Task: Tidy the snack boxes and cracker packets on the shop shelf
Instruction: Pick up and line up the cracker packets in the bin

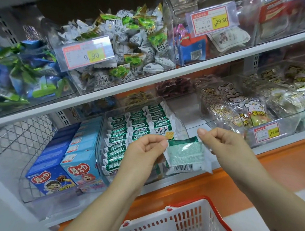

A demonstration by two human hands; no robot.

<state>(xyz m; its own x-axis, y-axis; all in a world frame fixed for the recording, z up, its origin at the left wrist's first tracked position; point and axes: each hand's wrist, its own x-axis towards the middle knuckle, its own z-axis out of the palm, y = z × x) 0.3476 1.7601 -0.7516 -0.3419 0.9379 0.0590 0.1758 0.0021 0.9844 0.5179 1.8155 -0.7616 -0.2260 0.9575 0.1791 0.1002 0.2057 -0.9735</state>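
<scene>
L hand (143, 149) and R hand (221, 141) each pinched a top corner of one cracker packet (185, 155) betw. thumb and forefinger, holding it just in front of the clear bin (181, 129), barcode side toward the camera; the two-corner grip was judged to keep the thin pack flat for filing with the rows of green packets (128, 129). The bin's R side showed a gap, prob. the intended slot; snack boxes (81, 157) stood in lines in the adjacent tray to the L, untouched; a red-and-white basket (184, 225) sat below the hands.
</scene>
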